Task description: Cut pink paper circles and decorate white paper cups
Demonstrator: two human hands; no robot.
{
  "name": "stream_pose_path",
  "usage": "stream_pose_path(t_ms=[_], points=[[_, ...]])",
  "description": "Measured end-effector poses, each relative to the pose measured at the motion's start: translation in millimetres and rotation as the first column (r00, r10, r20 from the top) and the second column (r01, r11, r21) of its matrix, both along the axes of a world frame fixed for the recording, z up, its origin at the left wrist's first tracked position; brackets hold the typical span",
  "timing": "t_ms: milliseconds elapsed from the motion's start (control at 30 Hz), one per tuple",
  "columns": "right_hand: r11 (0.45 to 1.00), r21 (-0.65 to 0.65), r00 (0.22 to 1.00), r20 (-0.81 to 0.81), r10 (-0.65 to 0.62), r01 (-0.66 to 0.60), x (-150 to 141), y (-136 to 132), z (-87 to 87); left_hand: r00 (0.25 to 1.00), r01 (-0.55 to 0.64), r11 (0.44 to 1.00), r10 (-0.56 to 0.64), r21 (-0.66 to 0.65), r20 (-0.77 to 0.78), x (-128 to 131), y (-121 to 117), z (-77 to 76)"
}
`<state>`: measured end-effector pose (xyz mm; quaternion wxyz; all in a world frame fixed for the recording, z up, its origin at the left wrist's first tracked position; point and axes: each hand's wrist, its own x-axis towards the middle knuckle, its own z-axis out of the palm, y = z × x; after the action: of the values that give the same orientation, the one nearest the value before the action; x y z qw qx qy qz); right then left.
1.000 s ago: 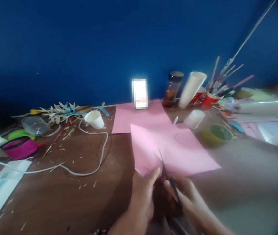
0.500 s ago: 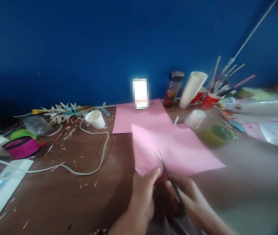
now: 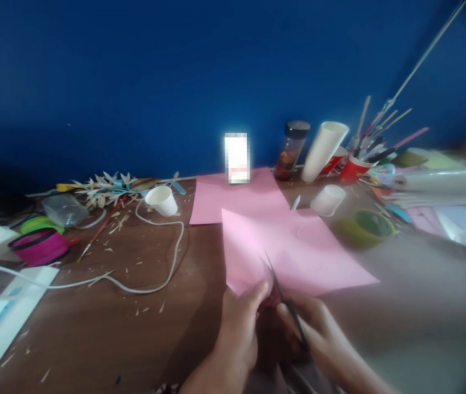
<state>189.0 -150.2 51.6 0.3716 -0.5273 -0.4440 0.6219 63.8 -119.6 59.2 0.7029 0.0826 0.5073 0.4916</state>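
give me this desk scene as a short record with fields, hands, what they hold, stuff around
left hand: left hand pinches the near edge of the pink paper sheet
right hand: right hand grips scissors, blades pointing away over the sheet
second sheet: another pink sheet lies behind, partly under the first
surface: brown table, strewn with small pale scraps
left side: tipped white paper cup, white cable, magenta container
back right: dark-lidded jar, red cup of brushes, green tape roll
backdrop: blue wall
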Motion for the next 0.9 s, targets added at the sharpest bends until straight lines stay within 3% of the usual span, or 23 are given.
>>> stream_pose_path(t_ms=[267, 400, 567, 767, 900], points=[[0.999, -0.035, 1.0, 0.004, -0.016, 0.016, -6.6, -3.3, 1.9, 1.0, 0.016, 1.0, -0.016, 0.018, -0.017, -2.2, -1.9, 1.7], [0.995, -0.078, 0.998, -0.004, -0.061, 0.06, -16.4, -3.8, -2.4, 1.0, -0.012, 0.998, 0.011, 0.056, 0.023, 2.6, -8.2, 1.5], [0.98, -0.146, 0.985, -0.089, -0.149, 0.135, -29.4, -2.7, -4.5, 0.999, 0.003, 0.996, 0.0, 0.089, -0.038, 8.2, -17.6, -6.5], [0.969, -0.173, 0.968, -0.15, -0.203, 0.176, -40.2, -3.2, -5.1, 0.998, 0.006, 0.999, -0.009, -0.037, -0.06, 8.6, -16.2, -4.4], [0.979, -0.116, 0.976, -0.123, -0.18, 0.166, -44.6, -0.5, -5.7, 0.992, -0.005, 0.998, -0.003, -0.068, -0.122, 4.3, -5.2, -0.4]])
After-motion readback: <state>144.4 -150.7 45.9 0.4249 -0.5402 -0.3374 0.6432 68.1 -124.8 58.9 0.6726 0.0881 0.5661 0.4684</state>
